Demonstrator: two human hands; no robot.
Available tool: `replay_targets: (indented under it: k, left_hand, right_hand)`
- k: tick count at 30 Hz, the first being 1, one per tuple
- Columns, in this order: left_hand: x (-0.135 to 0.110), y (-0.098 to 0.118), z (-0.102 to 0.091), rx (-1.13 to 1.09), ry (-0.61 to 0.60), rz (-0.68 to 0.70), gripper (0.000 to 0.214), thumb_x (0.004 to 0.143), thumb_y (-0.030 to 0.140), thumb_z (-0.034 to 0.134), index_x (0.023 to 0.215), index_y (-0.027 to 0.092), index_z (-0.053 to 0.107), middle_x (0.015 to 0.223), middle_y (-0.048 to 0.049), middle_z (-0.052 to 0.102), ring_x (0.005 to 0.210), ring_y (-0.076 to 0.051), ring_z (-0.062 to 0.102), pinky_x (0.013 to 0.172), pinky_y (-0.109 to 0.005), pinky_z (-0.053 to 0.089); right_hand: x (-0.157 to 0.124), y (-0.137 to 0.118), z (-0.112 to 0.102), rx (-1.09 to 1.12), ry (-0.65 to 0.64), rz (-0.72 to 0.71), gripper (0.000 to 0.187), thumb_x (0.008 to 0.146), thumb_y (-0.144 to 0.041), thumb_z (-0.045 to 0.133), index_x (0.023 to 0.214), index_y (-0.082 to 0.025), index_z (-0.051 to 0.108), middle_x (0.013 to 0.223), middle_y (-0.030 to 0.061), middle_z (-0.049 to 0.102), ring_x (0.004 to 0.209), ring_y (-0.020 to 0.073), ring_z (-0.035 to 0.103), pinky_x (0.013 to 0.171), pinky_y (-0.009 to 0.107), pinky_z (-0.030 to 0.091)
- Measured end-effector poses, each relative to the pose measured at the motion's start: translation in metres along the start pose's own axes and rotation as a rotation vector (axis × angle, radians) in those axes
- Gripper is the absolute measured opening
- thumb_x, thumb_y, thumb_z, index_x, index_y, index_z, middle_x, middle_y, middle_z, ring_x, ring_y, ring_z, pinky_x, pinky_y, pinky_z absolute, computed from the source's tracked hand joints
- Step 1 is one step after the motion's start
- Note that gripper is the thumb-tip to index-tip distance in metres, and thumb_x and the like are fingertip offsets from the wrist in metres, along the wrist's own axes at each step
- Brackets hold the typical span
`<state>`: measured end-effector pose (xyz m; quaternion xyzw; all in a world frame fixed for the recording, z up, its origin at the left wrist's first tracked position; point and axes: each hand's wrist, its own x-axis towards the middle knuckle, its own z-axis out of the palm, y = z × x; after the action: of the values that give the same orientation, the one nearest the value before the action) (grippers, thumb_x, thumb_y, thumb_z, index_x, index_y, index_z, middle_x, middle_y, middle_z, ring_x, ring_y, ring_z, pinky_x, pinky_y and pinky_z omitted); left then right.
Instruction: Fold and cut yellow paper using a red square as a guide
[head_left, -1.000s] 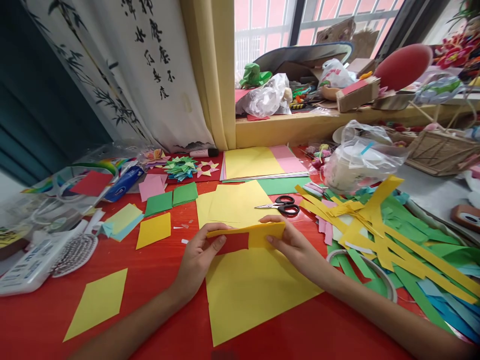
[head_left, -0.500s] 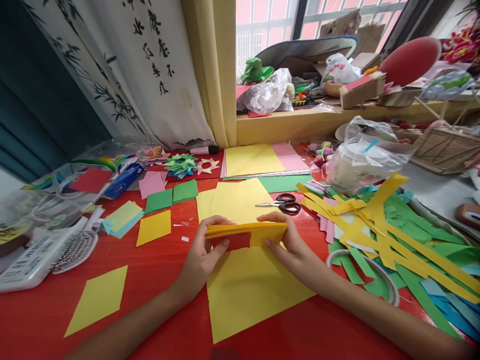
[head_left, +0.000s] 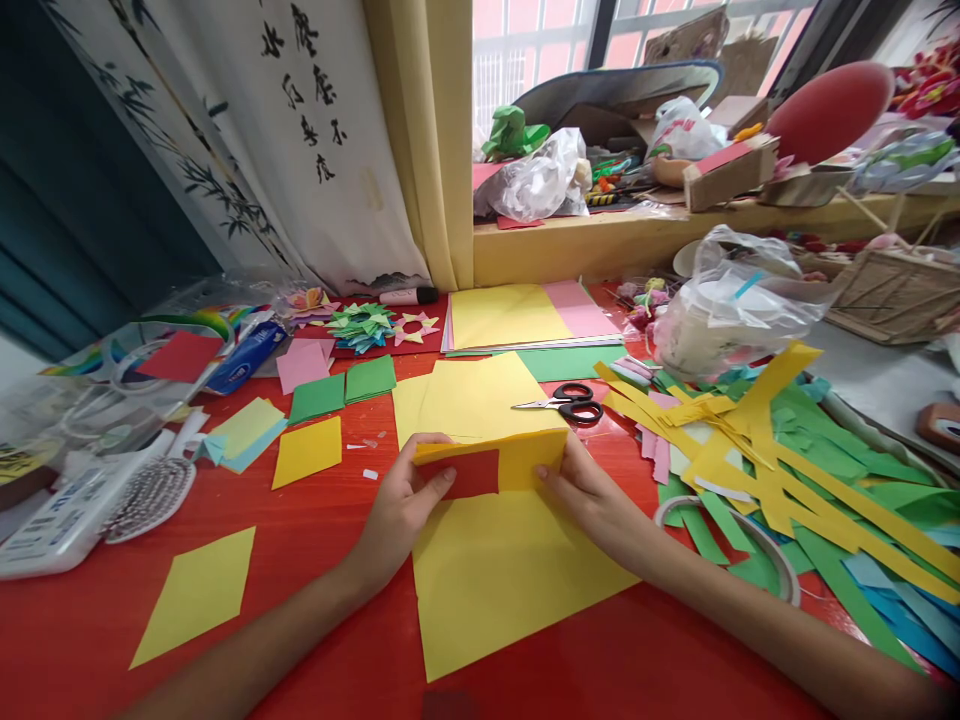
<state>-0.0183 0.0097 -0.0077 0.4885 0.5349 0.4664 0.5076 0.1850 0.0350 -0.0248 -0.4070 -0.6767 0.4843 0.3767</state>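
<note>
Between my two hands is a folded sheet of orange-yellow paper (head_left: 531,462), held up with a small red paper piece (head_left: 476,475) against its near face. My left hand (head_left: 411,500) pinches the left end, its thumb lying over the red piece. At the right end, my right hand (head_left: 583,492) grips the paper with the thumb in front and the fingers mostly hidden behind. Below the hands a light yellow sheet (head_left: 502,590) lies flat on the red table. Black-handled scissors (head_left: 566,402) rest just beyond the right hand, beside more pale yellow paper (head_left: 484,392).
Green squares (head_left: 316,400), an orange-yellow square (head_left: 307,452) and a light yellow square (head_left: 199,595) lie on the left, near a hairbrush (head_left: 154,500). Paper strips (head_left: 765,450) and a tape roll (head_left: 784,570) crowd the right. A paper stack (head_left: 502,318) lies at the back.
The folded orange-yellow paper has tipped so that more of its near face and the red piece shows. My right hand has turned slightly, with its fingers now behind the paper.
</note>
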Motion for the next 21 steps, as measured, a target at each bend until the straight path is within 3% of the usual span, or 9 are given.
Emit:
replay_targets:
  k: [4, 8, 14, 18, 21]
  left_hand:
    - [0.005, -0.003, -0.002, 0.040, 0.048, 0.026, 0.028, 0.076, 0.034, 0.057, 0.102, 0.025, 0.053, 0.087, 0.0000, 0.059, 0.074, -0.014, 0.054, 0.068, -0.027, 0.045]
    - [0.009, -0.004, -0.004, 0.026, 0.115, 0.026, 0.031, 0.070, 0.031, 0.064, 0.098, 0.020, 0.058, 0.084, -0.0012, 0.061, 0.072, -0.015, 0.055, 0.069, -0.027, 0.044]
    - [0.010, -0.002, -0.002, -0.175, 0.072, -0.014, 0.034, 0.069, 0.029, 0.065, 0.099, 0.017, 0.058, 0.092, -0.0055, 0.064, 0.082, -0.019, 0.059, 0.074, -0.031, 0.047]
    - [0.011, -0.002, -0.001, -0.205, -0.008, -0.071, 0.035, 0.073, 0.031, 0.061, 0.105, 0.018, 0.053, 0.108, -0.0084, 0.060, 0.095, -0.022, 0.058, 0.078, -0.033, 0.047]
    - [0.014, -0.005, -0.002, -0.098, 0.071, -0.104, 0.045, 0.070, 0.032, 0.064, 0.112, 0.022, 0.049, 0.115, -0.0081, 0.057, 0.109, -0.023, 0.051, 0.084, -0.032, 0.045]
  right_hand:
    - [0.001, 0.001, -0.002, 0.051, 0.011, 0.070, 0.026, 0.085, -0.031, 0.041, 0.111, -0.025, 0.045, 0.089, 0.0048, 0.055, 0.081, 0.0193, 0.053, 0.071, 0.034, 0.046]
    - [0.003, -0.006, -0.006, 0.158, 0.019, 0.137, 0.028, 0.083, -0.033, 0.047, 0.110, -0.025, 0.047, 0.087, 0.0036, 0.056, 0.079, 0.0185, 0.054, 0.070, 0.035, 0.049]
    - [0.007, -0.011, -0.011, 0.434, -0.159, 0.343, 0.035, 0.083, -0.034, 0.048, 0.116, -0.024, 0.040, 0.085, 0.0030, 0.057, 0.070, 0.0150, 0.060, 0.057, 0.030, 0.055]
    - [0.009, -0.007, -0.011, 0.468, -0.194, 0.334, 0.034, 0.084, -0.030, 0.047, 0.116, -0.021, 0.038, 0.086, 0.0050, 0.060, 0.059, 0.0136, 0.063, 0.046, 0.024, 0.051]
    - [0.009, -0.006, -0.011, 0.463, -0.162, 0.324, 0.031, 0.085, -0.028, 0.047, 0.114, -0.019, 0.040, 0.082, 0.0043, 0.060, 0.055, 0.0134, 0.063, 0.041, 0.021, 0.048]
